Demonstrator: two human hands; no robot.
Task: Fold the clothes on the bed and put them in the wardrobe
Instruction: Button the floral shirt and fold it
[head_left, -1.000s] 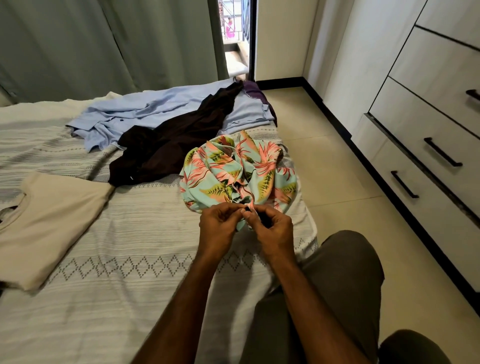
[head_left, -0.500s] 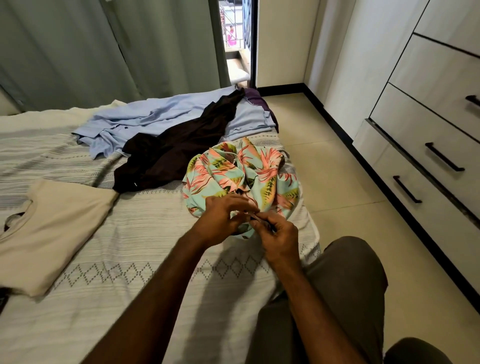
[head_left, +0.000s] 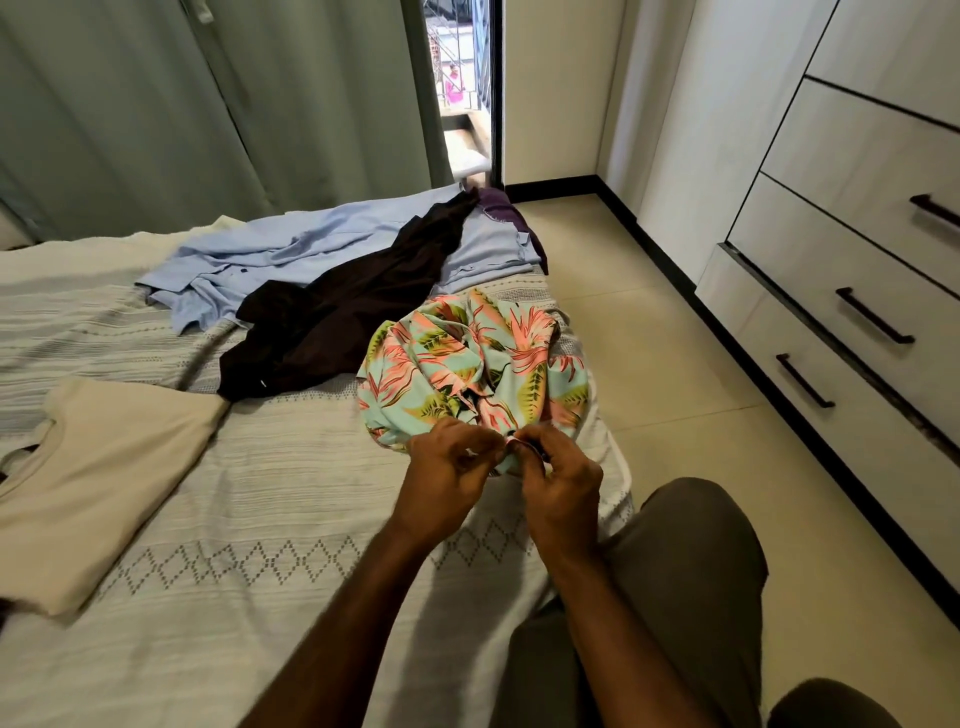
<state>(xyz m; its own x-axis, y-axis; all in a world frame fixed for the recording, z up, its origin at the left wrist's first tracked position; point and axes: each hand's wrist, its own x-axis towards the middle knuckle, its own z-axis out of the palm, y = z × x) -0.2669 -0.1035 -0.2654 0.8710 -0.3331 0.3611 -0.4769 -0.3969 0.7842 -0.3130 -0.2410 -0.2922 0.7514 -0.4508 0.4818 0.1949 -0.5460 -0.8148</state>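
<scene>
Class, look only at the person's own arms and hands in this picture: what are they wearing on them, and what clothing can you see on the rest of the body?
Both forearms are bare, with no sleeves in view. The left hand and right hand show no gloves, and no rings, watch or bracelets can be made out. Below them, olive-brown trousers cover the legs.

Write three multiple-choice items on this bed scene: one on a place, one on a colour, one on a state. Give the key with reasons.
1. Where does the floral shirt lie?
A. On the bed's right edge
B. On the floor
C. In a drawer

2. What colour is the garment lying over the light blue shirt?
A. White
B. Dark brown
C. Yellow

3. What are both hands doing?
A. Resting flat
B. Pinching the floral shirt's near edge
C. Pulling a handle

Key: 1 A, it sits by the mattress edge. 2 B, the dark garment crosses it. 3 B, left hand and right hand have a grip on its fabric.
</scene>
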